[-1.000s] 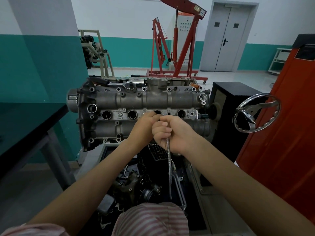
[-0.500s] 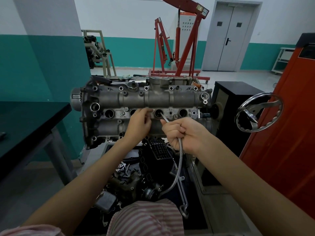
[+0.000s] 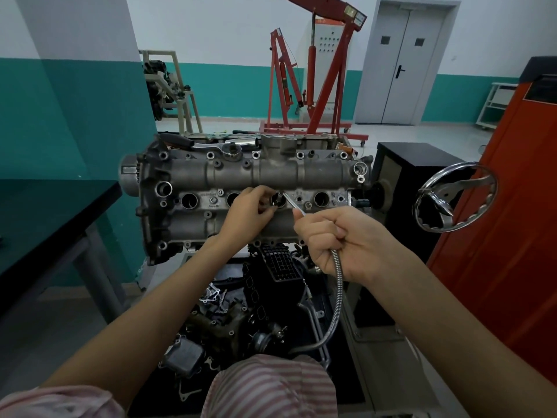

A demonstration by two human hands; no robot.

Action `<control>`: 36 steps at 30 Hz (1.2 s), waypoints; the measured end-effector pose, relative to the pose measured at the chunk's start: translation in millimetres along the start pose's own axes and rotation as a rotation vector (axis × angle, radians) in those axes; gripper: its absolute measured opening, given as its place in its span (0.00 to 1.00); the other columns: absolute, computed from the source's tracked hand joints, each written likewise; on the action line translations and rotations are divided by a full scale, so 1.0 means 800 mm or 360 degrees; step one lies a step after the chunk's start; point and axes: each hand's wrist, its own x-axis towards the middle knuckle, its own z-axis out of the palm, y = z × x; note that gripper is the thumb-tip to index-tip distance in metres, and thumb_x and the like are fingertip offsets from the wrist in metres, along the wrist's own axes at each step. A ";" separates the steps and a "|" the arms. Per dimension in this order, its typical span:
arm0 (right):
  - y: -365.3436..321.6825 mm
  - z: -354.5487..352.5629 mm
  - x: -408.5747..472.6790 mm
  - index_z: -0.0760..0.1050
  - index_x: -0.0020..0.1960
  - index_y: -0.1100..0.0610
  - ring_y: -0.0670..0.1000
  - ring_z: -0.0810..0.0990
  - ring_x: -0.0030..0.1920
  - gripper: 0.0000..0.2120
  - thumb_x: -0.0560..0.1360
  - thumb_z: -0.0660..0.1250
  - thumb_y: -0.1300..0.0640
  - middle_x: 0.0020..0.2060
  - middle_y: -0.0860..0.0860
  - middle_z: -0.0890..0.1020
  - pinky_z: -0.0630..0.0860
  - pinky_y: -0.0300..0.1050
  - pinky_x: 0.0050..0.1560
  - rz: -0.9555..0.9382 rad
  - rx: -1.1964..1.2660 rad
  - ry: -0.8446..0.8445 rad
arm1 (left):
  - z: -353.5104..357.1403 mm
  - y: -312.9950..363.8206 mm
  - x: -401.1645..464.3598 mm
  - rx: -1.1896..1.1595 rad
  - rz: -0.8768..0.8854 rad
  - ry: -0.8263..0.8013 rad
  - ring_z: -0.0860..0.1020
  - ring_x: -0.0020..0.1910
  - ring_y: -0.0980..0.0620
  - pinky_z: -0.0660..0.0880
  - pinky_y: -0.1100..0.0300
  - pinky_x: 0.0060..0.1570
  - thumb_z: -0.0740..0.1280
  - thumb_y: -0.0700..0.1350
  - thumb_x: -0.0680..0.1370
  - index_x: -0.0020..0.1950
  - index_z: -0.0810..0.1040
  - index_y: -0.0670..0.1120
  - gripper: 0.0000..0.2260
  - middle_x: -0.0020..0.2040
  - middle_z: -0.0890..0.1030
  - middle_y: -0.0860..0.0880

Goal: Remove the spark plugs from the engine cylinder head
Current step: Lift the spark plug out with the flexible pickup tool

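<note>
The grey engine cylinder head (image 3: 271,173) stands on edge in front of me with a row of round spark plug holes across its middle. My right hand (image 3: 337,239) grips a flexible metal pick-up tool (image 3: 337,294), whose thin tip reaches up-left to the third hole (image 3: 278,199). A small dark spark plug end (image 3: 278,195) shows at that hole's mouth. My left hand (image 3: 250,211) is at the same hole, fingers curled against its left rim; whether they pinch the plug is unclear.
A ratchet wrench (image 3: 211,146) lies on top of the head. Loose engine parts (image 3: 241,321) fill the stand's tray below. A dark table (image 3: 45,212) stands left, a chrome handwheel (image 3: 455,197) and orange cabinet (image 3: 512,221) right, a red engine hoist (image 3: 316,86) behind.
Both hands were clenched together over the third hole. My right hand has pulled back down-right with the tool, drawing its tip and the plug end out to the hole's mouth; my left hand stays there.
</note>
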 end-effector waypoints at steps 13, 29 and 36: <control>-0.010 -0.005 -0.012 0.68 0.40 0.62 0.41 0.55 0.18 0.07 0.73 0.52 0.66 0.21 0.47 0.61 0.55 0.32 0.14 0.0181 -0.0107 -0.0085 | 0.015 0.007 0.008 0.0130 0.0006 0.0304 0.74 0.44 0.49 0.67 0.59 0.35 0.65 0.46 0.78 0.53 0.81 0.44 0.09 0.45 0.75 0.48; -0.044 0.012 -0.039 0.72 0.41 0.60 0.40 0.57 0.17 0.07 0.73 0.59 0.58 0.22 0.46 0.61 0.54 0.30 0.13 0.0199 -0.1356 -0.0129 | -0.048 0.047 0.014 -0.1867 -0.0775 -0.0375 0.60 0.23 0.57 0.59 0.65 0.23 0.53 0.46 0.80 0.40 0.70 0.44 0.13 0.24 0.62 0.53; -0.044 0.048 -0.040 0.75 0.52 0.62 0.40 0.57 0.17 0.14 0.80 0.53 0.57 0.23 0.46 0.64 0.53 0.30 0.14 -0.0120 -0.1878 -0.0159 | -0.122 0.063 -0.007 -0.2656 -0.0397 -0.0333 0.59 0.22 0.58 0.57 0.68 0.18 0.56 0.44 0.71 0.46 0.73 0.43 0.10 0.30 0.66 0.51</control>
